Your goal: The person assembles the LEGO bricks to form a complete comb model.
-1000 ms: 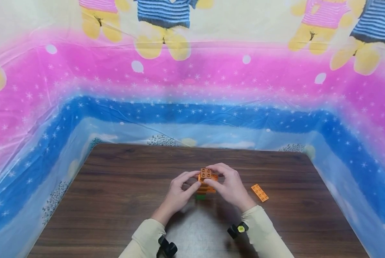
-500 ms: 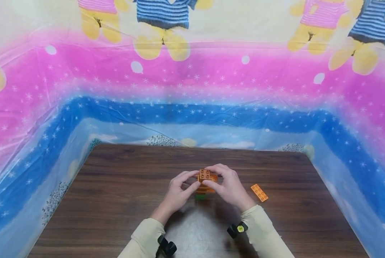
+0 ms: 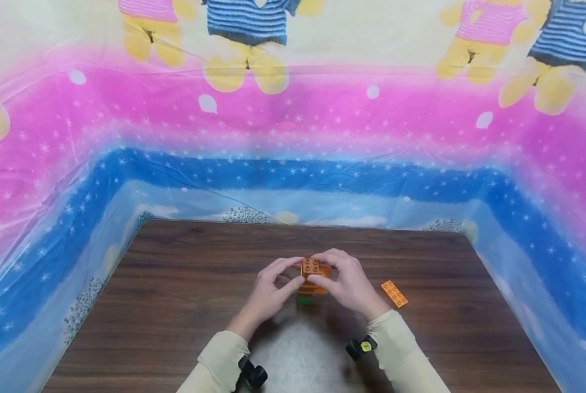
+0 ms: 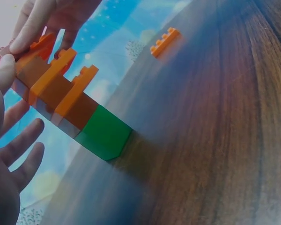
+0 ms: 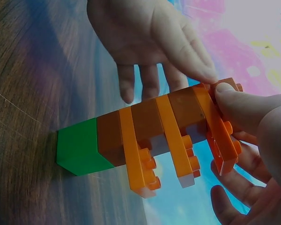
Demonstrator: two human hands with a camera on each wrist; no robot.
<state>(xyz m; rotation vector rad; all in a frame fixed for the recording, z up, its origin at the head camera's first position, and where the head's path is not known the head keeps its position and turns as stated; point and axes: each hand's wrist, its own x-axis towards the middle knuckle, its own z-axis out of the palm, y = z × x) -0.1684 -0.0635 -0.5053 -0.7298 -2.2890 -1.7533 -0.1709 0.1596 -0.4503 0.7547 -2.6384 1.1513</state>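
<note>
A tower of toy building bricks stands on the table, with a green brick (image 5: 82,147) at its base. Above it, brown bricks (image 5: 147,119) alternate with orange plates (image 5: 175,140) that jut out to one side. On top sits a brown brick (image 3: 310,266) with its studs up. My right hand (image 3: 347,281) pinches this top brick between thumb and fingers. My left hand (image 3: 268,289) grips the tower's upper end from the other side, thumb in front and index finger behind; its other fingers are spread free in the left wrist view. Whether the top brick is fully seated is hidden.
A loose orange plate (image 3: 394,293) with studs lies on the dark wooden table (image 3: 185,305), right of my right hand. A printed cloth (image 3: 293,169) in pink and blue hangs around the table's back and sides.
The top brown brick and my right thumb have shifted slightly left and down onto the tower. My left hand keeps nearly the same place. The loose plate has stayed put.
</note>
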